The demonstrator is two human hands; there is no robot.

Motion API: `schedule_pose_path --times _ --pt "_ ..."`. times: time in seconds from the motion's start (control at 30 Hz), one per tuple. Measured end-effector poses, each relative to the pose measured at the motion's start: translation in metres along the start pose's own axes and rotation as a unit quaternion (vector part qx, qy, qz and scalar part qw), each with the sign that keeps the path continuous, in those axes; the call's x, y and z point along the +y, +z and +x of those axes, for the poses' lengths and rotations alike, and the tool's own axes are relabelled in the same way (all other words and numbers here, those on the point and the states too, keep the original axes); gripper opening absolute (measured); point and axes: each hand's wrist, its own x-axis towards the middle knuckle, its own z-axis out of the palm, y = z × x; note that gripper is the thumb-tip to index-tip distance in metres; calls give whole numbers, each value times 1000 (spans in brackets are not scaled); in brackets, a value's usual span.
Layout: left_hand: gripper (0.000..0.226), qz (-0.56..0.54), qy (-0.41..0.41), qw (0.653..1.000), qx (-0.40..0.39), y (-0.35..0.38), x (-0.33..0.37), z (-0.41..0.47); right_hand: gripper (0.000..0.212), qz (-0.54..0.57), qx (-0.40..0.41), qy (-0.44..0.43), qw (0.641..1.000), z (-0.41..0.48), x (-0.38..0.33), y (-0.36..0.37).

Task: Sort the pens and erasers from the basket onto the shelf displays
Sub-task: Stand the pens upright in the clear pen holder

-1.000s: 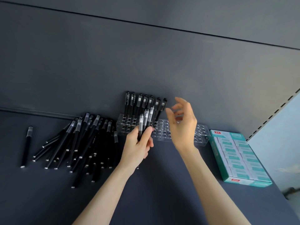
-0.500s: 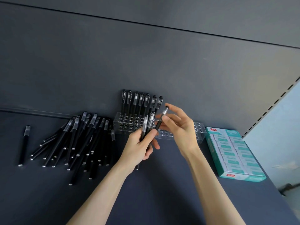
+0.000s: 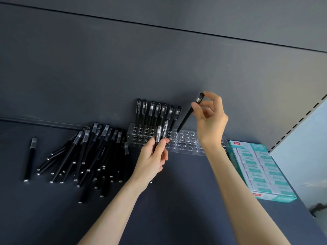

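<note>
A clear acrylic pen rack (image 3: pixel 184 144) with many round holes stands against the shelf's back wall. Several black pens (image 3: pixel 155 112) stand upright in its back left holes. My right hand (image 3: pixel 209 119) pinches one black pen (image 3: pixel 188 115) near its cap, tilted, with its lower tip at a hole in the back row. My left hand (image 3: pixel 153 160) grips two more black pens (image 3: pixel 160 134) upright in front of the rack. A pile of loose black pens (image 3: pixel 92 156) lies on the shelf to the left.
A teal box of erasers (image 3: pixel 260 170) sits on the shelf right of the rack. One stray pen (image 3: pixel 30 159) lies alone at the far left. The dark shelf board (image 3: pixel 177 209) ends at a perforated upright (image 3: pixel 300 119) on the right.
My right hand took one pen from the bundle in my left hand, lifted it up and right, and brought its tip to the rack's back row. The left hand stayed put.
</note>
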Motion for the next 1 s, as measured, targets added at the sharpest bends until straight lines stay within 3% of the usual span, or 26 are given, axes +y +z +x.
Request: schedule_pose_path --times 0.4,0.6,0.7,0.87,1.0 --pt "21 -22 11 1000 8 -1 3 0 25 -113 -54 -73 989 -19 30 13" --pt "20 -32 14 999 -2 0 3 -1 30 -139 -41 -86 986 -23 27 7" --pt "18 -33 18 999 -29 1 3 -3 26 -81 -38 -32 996 -32 13 -1" --pt "19 -8 22 997 -77 4 3 -6 20 76 -178 108 975 -49 -5 -12" --pt "22 17 33 996 -86 5 2 -6 17 118 -156 124 973 -48 -7 -17"
